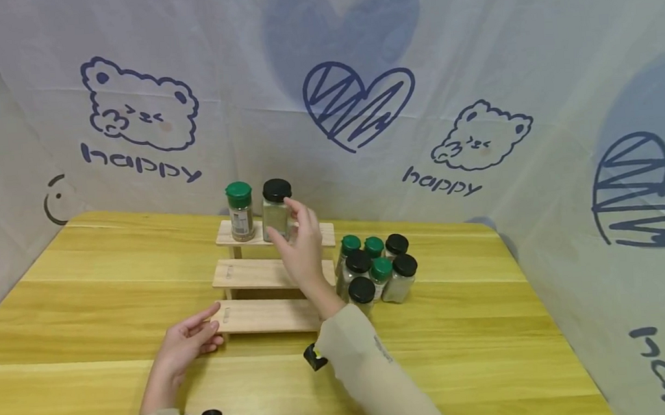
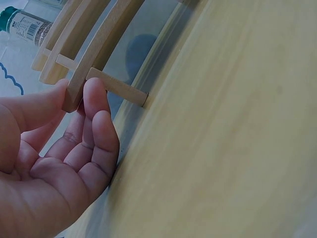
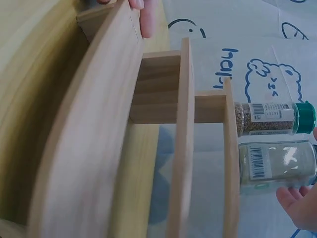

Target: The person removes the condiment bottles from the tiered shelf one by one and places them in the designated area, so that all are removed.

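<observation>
A wooden three-step rack (image 1: pixel 273 316) stands on the table. My left hand (image 1: pixel 186 343) pinches the left end of its lowest step, thumb on one face and fingers curled beneath, as the left wrist view shows. On the top step stands a clear spice jar with a black cap (image 1: pixel 275 218). My right hand (image 1: pixel 303 249) is around this jar, thumb across its front and fingers at its right side. In the right wrist view the black-capped jar's label faces the camera, and fingertips (image 3: pixel 286 196) are at its side. A green-capped spice jar (image 1: pixel 241 214) stands left of it.
Right of the rack is a close group of several spice jars (image 1: pixel 398 280) with black and green caps. The two lower steps, including the middle step (image 1: pixel 261 273), hold no jars. A printed cloth (image 1: pixel 240 78) hangs behind the wooden table (image 1: pixel 82 299).
</observation>
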`<action>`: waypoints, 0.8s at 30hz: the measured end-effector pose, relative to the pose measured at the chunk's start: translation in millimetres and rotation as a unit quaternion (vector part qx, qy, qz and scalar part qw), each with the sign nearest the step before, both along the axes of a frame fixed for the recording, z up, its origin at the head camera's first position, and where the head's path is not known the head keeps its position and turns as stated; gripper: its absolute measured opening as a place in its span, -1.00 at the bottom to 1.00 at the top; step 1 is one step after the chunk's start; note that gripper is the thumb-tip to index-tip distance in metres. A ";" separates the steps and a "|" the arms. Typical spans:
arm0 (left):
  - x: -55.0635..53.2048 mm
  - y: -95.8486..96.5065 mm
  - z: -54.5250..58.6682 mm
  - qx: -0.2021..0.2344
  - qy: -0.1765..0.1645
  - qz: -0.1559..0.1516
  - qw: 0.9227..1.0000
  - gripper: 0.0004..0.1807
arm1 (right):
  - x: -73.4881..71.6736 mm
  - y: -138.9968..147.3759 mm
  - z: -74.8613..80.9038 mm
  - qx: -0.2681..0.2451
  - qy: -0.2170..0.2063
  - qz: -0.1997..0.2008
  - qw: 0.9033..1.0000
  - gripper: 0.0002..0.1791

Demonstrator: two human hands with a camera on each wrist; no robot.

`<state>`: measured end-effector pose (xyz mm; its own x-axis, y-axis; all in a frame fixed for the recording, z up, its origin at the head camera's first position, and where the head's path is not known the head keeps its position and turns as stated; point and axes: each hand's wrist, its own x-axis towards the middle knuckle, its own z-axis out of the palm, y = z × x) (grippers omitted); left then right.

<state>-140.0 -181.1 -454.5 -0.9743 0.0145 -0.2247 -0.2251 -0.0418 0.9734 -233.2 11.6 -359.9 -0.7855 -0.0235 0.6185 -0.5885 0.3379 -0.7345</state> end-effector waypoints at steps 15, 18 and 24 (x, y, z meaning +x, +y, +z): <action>-0.1 -0.3 -0.1 -0.001 -0.004 0.001 1.000 -0.49 | -18.9 -3.3 17.6 0.004 -0.040 -0.002 0.999 -0.42; 0.4 -0.4 -0.6 -0.001 -0.003 -0.001 1.000 -0.49 | -20.4 -3.0 18.7 0.006 -0.043 -0.006 0.999 -0.44; 1.2 -0.9 -1.0 0.000 -0.003 -0.003 1.000 -0.48 | -22.8 -3.1 20.2 -0.004 -0.047 -0.004 0.999 -0.48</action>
<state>-138.8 -182.0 -455.4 -0.9727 0.0201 -0.2310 -0.2317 -0.0405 0.9720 -256.0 8.5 -339.7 -0.8397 -0.0121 0.5429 -0.5145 0.3373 -0.7883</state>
